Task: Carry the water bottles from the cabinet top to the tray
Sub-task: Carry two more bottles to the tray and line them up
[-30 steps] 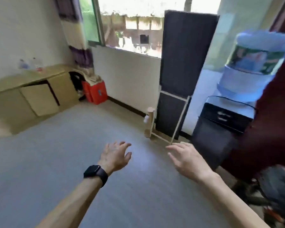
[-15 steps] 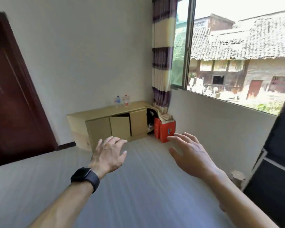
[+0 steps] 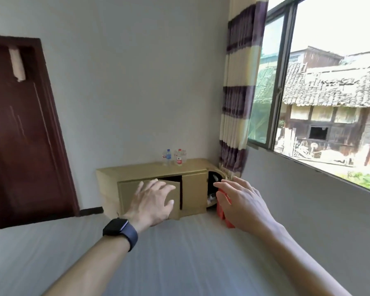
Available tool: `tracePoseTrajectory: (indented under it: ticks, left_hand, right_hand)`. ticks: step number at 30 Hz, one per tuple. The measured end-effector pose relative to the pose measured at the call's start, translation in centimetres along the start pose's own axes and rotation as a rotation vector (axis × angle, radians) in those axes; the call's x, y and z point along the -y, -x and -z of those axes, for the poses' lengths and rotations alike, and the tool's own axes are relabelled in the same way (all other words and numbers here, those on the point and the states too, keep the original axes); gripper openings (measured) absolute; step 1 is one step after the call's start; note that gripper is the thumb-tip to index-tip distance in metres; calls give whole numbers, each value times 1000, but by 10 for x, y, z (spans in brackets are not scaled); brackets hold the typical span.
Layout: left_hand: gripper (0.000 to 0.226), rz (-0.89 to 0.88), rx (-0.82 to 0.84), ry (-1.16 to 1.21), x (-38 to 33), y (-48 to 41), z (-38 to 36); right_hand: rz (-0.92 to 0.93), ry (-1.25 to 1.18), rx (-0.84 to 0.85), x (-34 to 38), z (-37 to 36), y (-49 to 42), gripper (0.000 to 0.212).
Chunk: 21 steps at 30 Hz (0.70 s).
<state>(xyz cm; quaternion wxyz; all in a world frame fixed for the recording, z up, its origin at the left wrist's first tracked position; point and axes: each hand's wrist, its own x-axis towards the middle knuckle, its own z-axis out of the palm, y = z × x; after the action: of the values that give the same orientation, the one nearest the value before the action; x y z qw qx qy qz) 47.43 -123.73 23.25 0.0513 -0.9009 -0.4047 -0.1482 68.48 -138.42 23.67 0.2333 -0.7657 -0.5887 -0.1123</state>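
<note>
1. Water bottles (image 3: 179, 161) stand upright on the cabinet top (image 3: 137, 170), toward its right end, near the wall and close beside one another. They are well apart from the person, across the floor.
2. Left hand (image 3: 152, 201) and right hand (image 3: 241, 201) both reach forward with fingers spread and relaxed. Neither grasps anything and neither touches the cabinet.
3. Handling, as a judgement: these look like small clear plastic bottles, so each is probably light enough for one hand. The thin walls would give under a hard squeeze. Smooth plastic can slip, so a wrap round the middle, at the label band, seems the safest hold. The neck under the cap is a second choice.
4. Standing so close together, one bottle may knock over its neighbour when lifted. Taking the outer one first, straight up, would lower that risk.
5. Count: one blue-capped bottle (image 3: 167, 157) and one red-capped bottle (image 3: 179, 154) are plain. Clear shapes beside the red one may be further bottles, but at this range I cannot tell.
6. Other things: one watch (image 3: 121, 231) on the left wrist, one cabinet door (image 3: 175, 199) standing ajar, one red box (image 3: 224, 216) partly hidden behind the right hand, one dark door (image 3: 19, 124), one striped curtain (image 3: 237, 103) and one window (image 3: 329, 82).
7. No tray is in view, so no bottle can be confirmed as delivered.
</note>
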Motion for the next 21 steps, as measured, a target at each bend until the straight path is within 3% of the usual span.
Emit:
tracePoseTrajectory:
  ticks: [11, 21]
  left_hand:
    - [48, 153, 102, 36, 80, -194, -121]
    - [46, 107, 93, 13, 195, -437, -182]
  right_hand:
    - [118, -28, 134, -69, -130, -212, 40]
    - [62, -7, 133, -110, -238, -438, 39]
